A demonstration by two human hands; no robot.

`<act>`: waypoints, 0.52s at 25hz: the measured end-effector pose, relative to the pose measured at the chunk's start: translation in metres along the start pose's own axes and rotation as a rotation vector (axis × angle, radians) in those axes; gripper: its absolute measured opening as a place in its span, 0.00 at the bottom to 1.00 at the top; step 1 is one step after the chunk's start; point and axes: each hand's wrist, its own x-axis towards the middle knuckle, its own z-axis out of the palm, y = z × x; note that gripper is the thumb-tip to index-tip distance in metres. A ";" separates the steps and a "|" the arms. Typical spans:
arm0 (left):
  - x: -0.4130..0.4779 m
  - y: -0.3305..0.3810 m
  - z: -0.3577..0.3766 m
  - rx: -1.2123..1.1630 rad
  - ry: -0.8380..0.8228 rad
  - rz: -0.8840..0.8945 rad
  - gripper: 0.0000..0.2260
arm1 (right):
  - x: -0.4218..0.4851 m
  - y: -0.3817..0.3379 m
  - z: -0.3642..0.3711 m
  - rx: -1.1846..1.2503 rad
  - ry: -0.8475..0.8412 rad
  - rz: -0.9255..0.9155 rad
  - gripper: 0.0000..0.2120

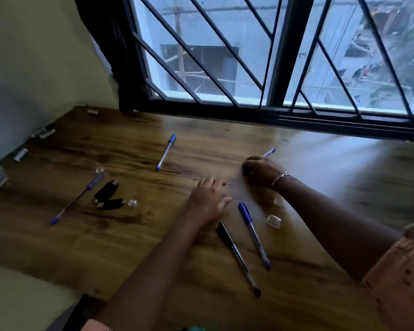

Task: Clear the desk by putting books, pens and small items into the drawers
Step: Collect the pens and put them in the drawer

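Note:
Pens lie scattered on the wooden desk (129,247). My right hand (261,172) is closed around a blue pen (270,152) whose tip sticks out past my fingers, near the desk's middle. My left hand (208,201) rests palm down on the wood with fingers loosely bent, holding nothing. Just right of it lie a black pen (238,256) and a blue-capped pen (253,232). Another blue pen (166,152) lies farther back, and a fourth blue pen (77,199) is at the left. Two black lighters (106,194) sit beside it.
Small clear plastic pieces (273,221) are dotted around the desk, one (132,202) by the lighters. Batteries or small metal cylinders (20,154) line the left edge by the wall. A barred window (249,56) runs along the back of the desk.

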 end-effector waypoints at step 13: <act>0.005 -0.029 0.030 -0.310 0.404 -0.064 0.22 | -0.063 -0.076 -0.043 0.145 -0.256 0.323 0.19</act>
